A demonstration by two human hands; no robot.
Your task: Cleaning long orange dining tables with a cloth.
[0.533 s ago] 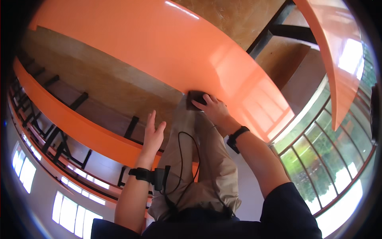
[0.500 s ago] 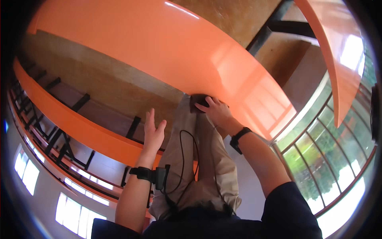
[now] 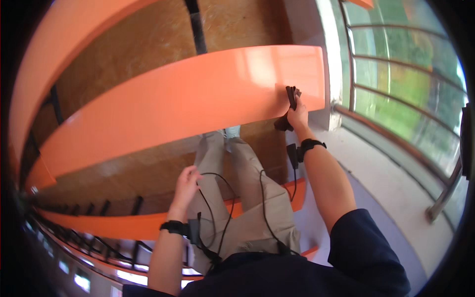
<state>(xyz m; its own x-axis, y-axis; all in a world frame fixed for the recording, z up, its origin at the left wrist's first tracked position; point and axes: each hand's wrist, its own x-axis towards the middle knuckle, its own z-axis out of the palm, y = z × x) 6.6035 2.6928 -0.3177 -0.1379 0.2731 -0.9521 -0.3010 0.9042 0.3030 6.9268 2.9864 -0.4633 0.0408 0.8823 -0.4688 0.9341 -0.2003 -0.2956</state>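
Note:
A dark brown cloth (image 3: 292,96) is bunched in my right hand (image 3: 298,116), whose fingers are wrapped round it. Part of the cloth stands up above the fingers and part hangs below, over the near edge of the long orange tabletop (image 3: 198,94), close to its right end. My left hand (image 3: 186,185) hovers beside my left thigh with nothing visible in it. Its fingers are slightly bent, apart and a little blurred. Each wrist wears a black strap, and black cables run across my beige trousers (image 3: 250,193).
Another orange tabletop (image 3: 44,79) curves along the far left. Behind me is an orange bench (image 3: 118,225) with black supports. At my right, a white ledge (image 3: 366,173) runs beside a metal railing (image 3: 396,141) and windows. Brown floor (image 3: 237,24) lies beyond the tabletop.
My view has turned toward the railing on the right. My right hand, earlier pressing the cloth flat at the tabletop's edge, now grips it bunched and farther right. My left hand has lowered.

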